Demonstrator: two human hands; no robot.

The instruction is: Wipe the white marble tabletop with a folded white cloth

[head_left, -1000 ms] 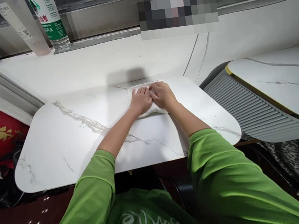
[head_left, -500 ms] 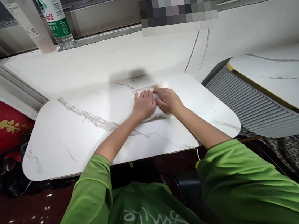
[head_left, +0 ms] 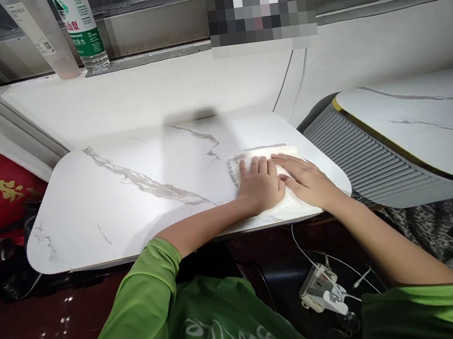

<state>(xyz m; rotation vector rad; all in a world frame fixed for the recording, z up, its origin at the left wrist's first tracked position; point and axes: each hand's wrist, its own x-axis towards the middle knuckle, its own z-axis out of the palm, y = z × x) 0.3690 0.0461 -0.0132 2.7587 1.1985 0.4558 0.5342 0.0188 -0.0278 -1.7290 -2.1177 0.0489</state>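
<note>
A white cloth [head_left: 297, 204] lies spread on the right part of the white marbled table [head_left: 134, 225], close to its front edge. My left hand [head_left: 260, 184] presses on the cloth's left half, fingers laid flat and slightly apart. Beside it, my right hand [head_left: 306, 179] rests palm down with fingers stretched forward over the cloth. The two hands touch or nearly touch near the thumbs. Neither hand is wrapped around anything; the cloth under the palms is hidden.
A water bottle [head_left: 89, 40] and a frosted plastic container [head_left: 43, 40] stand on the window ledge. To the right is another marbled table [head_left: 421, 107] with a ribbed side. Below the front edge sits a white power strip [head_left: 319, 287] with cables. A red bag [head_left: 2, 191] lies left.
Both hands have moved right and toward me across the table, taking the cloth along. The cloth now shows more spread out, and the power strip has come into view.
</note>
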